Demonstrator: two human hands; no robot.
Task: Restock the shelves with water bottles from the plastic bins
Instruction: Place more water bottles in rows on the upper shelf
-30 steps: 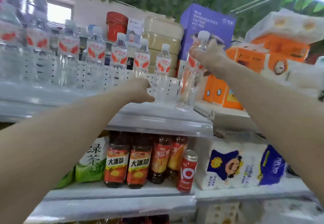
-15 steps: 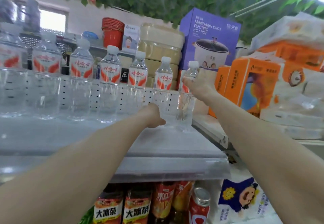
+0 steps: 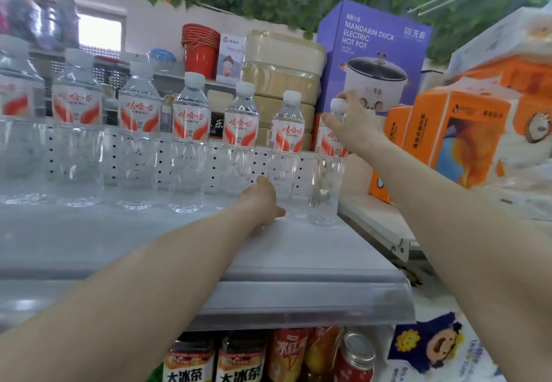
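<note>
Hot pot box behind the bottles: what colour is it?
Purple, with white lettering and a white pot pictured, on the hot pot box; seen in the head view.

The front of the shelf (image 3: 298, 250) is left open; the back is blocked by a row of water bottles (image 3: 191, 142).

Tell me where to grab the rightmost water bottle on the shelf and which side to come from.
Grip the rightmost water bottle at its neck, below the white cap, as the right hand does. Come from the right: that side looks open, while another bottle stands close on its left.
</note>
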